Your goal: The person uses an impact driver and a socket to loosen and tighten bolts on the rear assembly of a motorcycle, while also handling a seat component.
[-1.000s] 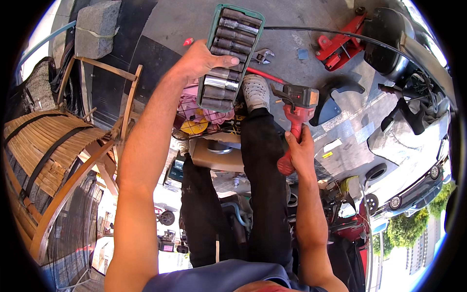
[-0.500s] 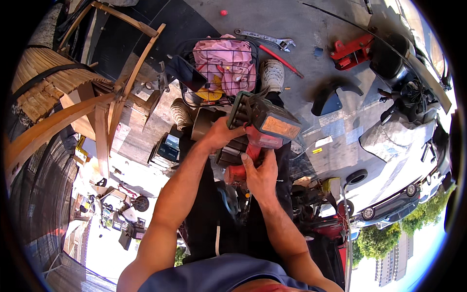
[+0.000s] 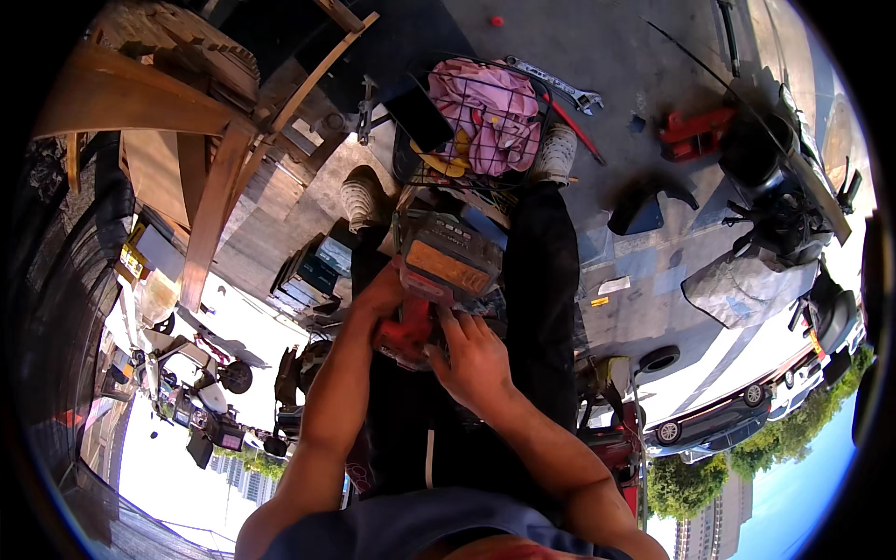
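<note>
Near the centre of the frame, I see the red power tool [image 3: 408, 334] between my partly hidden left hand [image 3: 381, 288] and bent-fingered right hand [image 3: 474, 359], touching the latter, though I cannot tell either's grip.

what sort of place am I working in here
It looks like an open-air repair spot, probably for vehicles, though I can't be certain. The signs are a red floor jack, a metal wrench and a loose tire.
</note>
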